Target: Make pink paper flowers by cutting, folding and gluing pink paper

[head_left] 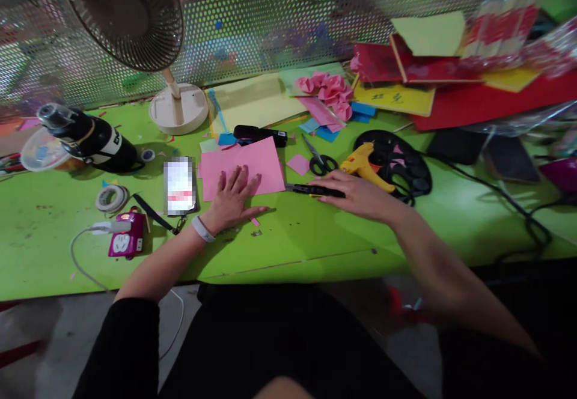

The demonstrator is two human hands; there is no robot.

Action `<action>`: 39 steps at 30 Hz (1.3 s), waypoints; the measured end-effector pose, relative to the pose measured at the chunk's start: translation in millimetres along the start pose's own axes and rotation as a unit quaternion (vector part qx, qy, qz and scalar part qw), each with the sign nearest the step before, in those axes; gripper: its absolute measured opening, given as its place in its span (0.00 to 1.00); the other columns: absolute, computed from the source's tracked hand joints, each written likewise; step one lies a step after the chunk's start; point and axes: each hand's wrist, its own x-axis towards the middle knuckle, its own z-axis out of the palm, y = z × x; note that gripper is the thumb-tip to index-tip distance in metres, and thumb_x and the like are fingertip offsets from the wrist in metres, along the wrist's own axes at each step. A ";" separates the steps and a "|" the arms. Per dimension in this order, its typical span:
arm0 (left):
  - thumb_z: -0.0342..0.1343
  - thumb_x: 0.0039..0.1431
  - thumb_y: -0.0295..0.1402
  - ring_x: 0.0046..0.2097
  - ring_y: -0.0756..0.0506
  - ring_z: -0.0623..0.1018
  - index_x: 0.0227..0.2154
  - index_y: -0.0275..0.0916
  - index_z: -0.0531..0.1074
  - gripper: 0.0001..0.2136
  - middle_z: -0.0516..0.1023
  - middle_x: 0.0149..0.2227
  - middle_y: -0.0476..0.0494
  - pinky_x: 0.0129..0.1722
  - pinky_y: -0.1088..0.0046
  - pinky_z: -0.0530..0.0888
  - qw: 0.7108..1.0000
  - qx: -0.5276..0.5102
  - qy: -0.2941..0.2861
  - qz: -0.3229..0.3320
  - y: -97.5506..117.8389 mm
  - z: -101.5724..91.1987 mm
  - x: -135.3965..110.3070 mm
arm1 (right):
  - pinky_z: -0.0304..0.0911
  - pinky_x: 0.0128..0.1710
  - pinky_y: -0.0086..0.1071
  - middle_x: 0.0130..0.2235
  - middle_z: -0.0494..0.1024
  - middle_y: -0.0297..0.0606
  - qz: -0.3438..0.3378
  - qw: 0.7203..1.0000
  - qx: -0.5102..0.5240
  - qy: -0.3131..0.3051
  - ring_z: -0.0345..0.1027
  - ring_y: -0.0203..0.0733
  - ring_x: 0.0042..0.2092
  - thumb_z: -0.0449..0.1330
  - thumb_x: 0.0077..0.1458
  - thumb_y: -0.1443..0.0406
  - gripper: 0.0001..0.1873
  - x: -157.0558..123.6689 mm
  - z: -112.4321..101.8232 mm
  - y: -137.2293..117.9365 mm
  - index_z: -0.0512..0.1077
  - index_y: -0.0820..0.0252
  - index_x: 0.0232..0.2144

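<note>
My left hand [232,201] lies flat with fingers spread on a sheet of pink paper [246,155], near its lower edge. At the paper's right corner is a black utility knife [311,190], its tip pointing left. My right hand [356,196] has its fingers closed about the knife's right end; the fingertips are partly hidden. Beyond that hand lie a pair of scissors [321,161] with black handles and a yellow glue gun [367,167]. A small pink paper square [298,164] rests between the sheet and the scissors. Behind the sheet is a black stapler [260,135].
Left of the sheet are a phone [179,185], a tape roll [111,197], a purple power adapter [126,235] with a cable, and a black bottle [97,140]. A fan [179,110] stands behind. Pink paper flowers [325,89] and red packets [378,62] line the back.
</note>
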 end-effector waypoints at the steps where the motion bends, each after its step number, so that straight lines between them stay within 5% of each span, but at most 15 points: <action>1: 0.39 0.59 0.65 0.74 0.35 0.37 0.71 0.55 0.34 0.43 0.28 0.74 0.49 0.70 0.51 0.27 1.000 -0.001 0.003 0.001 -0.1 0.2 -0.1 | 0.70 0.46 0.43 0.51 0.76 0.46 -0.009 1.000 -0.008 0.006 0.73 0.50 0.48 0.53 0.65 0.55 0.24 1.6 0.6 0.4 0.71 0.51 0.60; 7: 0.40 0.58 0.66 0.74 0.35 0.41 0.71 0.52 0.35 0.44 0.34 0.74 0.43 0.70 0.49 0.29 1.000 0.009 -0.006 0.012 -1.0 -1.0 -0.1 | 0.69 0.48 0.46 0.49 0.77 0.47 -0.080 0.990 -0.082 0.084 0.71 0.51 0.48 0.52 0.67 0.60 0.21 4.2 14.5 1.3 0.72 0.55 0.58; 14: 0.40 0.58 0.66 0.74 0.34 0.42 0.71 0.51 0.35 0.44 0.37 0.74 0.41 0.70 0.47 0.31 1.000 0.008 -0.015 0.014 1.2 -4.7 0.7 | 0.68 0.46 0.47 0.47 0.77 0.50 -0.077 0.977 -0.110 0.163 0.70 0.52 0.47 0.52 0.66 0.65 0.18 4.1 37.7 -3.4 0.75 0.62 0.53; 24: 0.39 0.59 0.65 0.74 0.35 0.40 0.72 0.51 0.36 0.43 0.35 0.74 0.44 0.70 0.48 0.29 1.000 0.012 -0.019 0.016 1.2 -4.3 0.2 | 0.69 0.46 0.45 0.44 0.77 0.50 -0.122 0.972 -0.101 0.174 0.70 0.50 0.45 0.54 0.66 0.65 0.17 8.2 34.6 -10.7 0.75 0.64 0.52; 39: 0.40 0.58 0.66 0.74 0.35 0.39 0.71 0.53 0.35 0.44 0.34 0.74 0.47 0.70 0.49 0.28 1.000 0.000 -0.011 0.014 1.5 -0.9 -0.3 | 0.70 0.48 0.49 0.44 0.76 0.52 -0.097 0.981 -0.074 0.149 0.69 0.53 0.47 0.50 0.68 0.63 0.20 -4.3 34.0 -17.7 0.74 0.63 0.55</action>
